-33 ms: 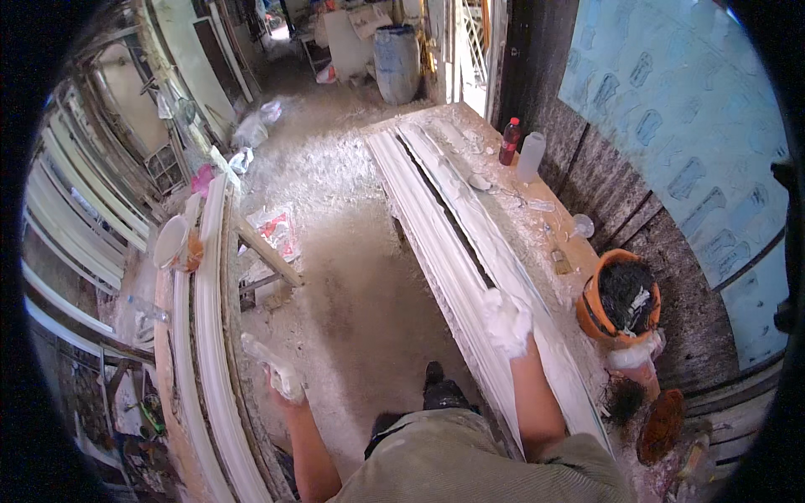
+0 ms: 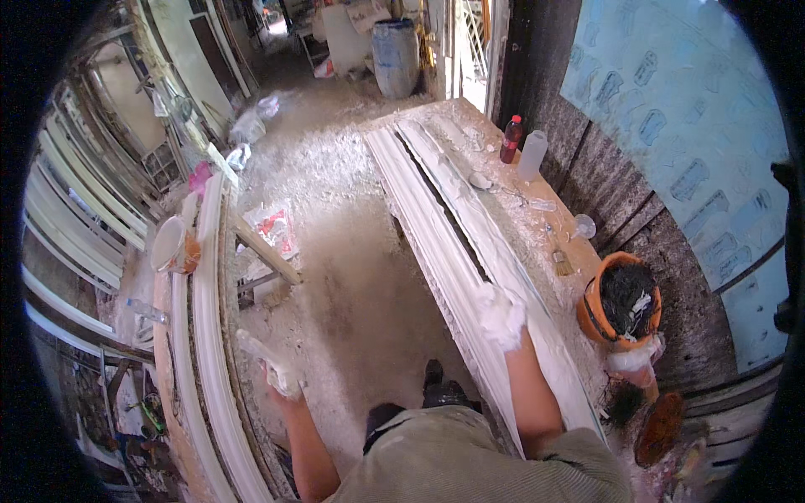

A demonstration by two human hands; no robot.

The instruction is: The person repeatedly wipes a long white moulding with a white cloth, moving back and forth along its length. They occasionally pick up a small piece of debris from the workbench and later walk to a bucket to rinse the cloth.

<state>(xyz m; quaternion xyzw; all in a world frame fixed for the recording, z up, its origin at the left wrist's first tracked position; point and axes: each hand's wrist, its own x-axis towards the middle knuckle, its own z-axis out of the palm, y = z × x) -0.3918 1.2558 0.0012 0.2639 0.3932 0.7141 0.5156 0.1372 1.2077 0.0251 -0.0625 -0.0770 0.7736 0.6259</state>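
Note:
My right hand, coated in thick white plaster-like material, rests on a long white ribbed moulding on the right-hand table. The coating hides its fingers and whatever they may hold. Beside that moulding, across a narrow dark gap, lies a second long strip covered in rough, wet-looking white material. Over the floor on the left, my left hand is closed around a pale, plaster-smeared tool. The tool's narrow end points up and away; its exact kind is unclear.
An orange bucket of dark fibrous stuff stands right of the table. A red-capped bottle, a white bottle and a brush are along its far side. More mouldings and a white tub occupy the left bench.
My right hand has shifted slightly left on the moulding. My left hand has barely moved and keeps its hold on the tool.

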